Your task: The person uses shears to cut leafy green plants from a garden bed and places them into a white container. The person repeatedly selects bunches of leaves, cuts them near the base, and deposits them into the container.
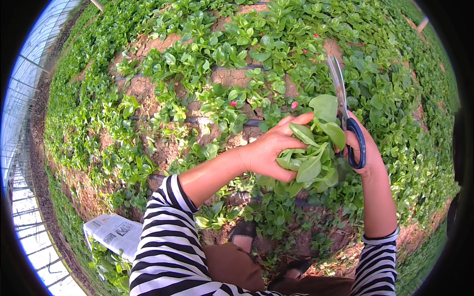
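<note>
My left hand [274, 150] grips a bunch of leafy green sprigs [311, 168] with broad, thick leaves. In my right hand [364, 148] is a pair of scissors [340, 85] with dark blue handles. Its steel blades point away from me, lie close together and show brownish stains near the pivot. The scissors are just right of the bunch, and some of my right fingers are hidden behind the leaves and handles. Below both hands grow low plants [233, 100] of the same leafy kind, a few with small pink flowers [294, 105].
Black irrigation hoses [200, 120] run across cracked brown soil [229, 77] between the plants. At lower left is a white printed carton or sheet [113, 233] with leaves beside it. My dark shoes [244, 229] stand among the plants. A translucent ribbed greenhouse wall [26, 85] curves along the left.
</note>
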The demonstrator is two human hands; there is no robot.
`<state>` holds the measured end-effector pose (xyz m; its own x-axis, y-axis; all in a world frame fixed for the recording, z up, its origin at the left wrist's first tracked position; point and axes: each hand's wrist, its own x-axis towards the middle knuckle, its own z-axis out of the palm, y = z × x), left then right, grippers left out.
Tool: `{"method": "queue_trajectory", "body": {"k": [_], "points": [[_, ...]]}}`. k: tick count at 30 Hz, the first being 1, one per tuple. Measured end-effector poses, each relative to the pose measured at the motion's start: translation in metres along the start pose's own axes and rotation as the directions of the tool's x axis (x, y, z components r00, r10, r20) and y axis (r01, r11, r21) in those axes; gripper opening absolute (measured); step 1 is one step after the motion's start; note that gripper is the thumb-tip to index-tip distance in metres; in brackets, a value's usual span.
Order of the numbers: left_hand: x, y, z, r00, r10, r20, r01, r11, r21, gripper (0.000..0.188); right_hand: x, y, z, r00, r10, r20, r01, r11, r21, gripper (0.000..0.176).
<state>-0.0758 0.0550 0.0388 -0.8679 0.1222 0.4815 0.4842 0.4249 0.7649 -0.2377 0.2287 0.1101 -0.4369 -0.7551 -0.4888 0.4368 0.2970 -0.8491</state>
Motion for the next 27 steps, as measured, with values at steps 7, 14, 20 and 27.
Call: {"method": "queue_trajectory", "body": {"k": [7,14,20,27], "points": [[-0.002,0.068,0.042,0.989,-0.052,-0.140,0.054,0.999,0.011,0.060,-0.057,0.030,-0.009,0.991,-0.075,-0.111,0.074,0.997,-0.010,0.047],[-0.065,0.179,0.014,0.783,-0.435,-0.445,0.424,0.896,-0.131,0.051,-0.059,0.014,0.022,0.958,-0.239,0.156,0.191,0.943,0.272,0.039],[-0.170,0.338,0.014,0.109,-0.510,-0.853,0.347,0.824,-0.448,0.047,-0.065,0.004,0.061,0.896,-0.263,0.358,0.133,0.927,0.350,0.036],[-0.273,0.507,0.030,-0.309,0.072,-0.948,0.727,0.661,-0.186,0.040,-0.093,-0.002,0.077,0.866,-0.269,0.422,0.196,0.958,0.207,0.038]]}}
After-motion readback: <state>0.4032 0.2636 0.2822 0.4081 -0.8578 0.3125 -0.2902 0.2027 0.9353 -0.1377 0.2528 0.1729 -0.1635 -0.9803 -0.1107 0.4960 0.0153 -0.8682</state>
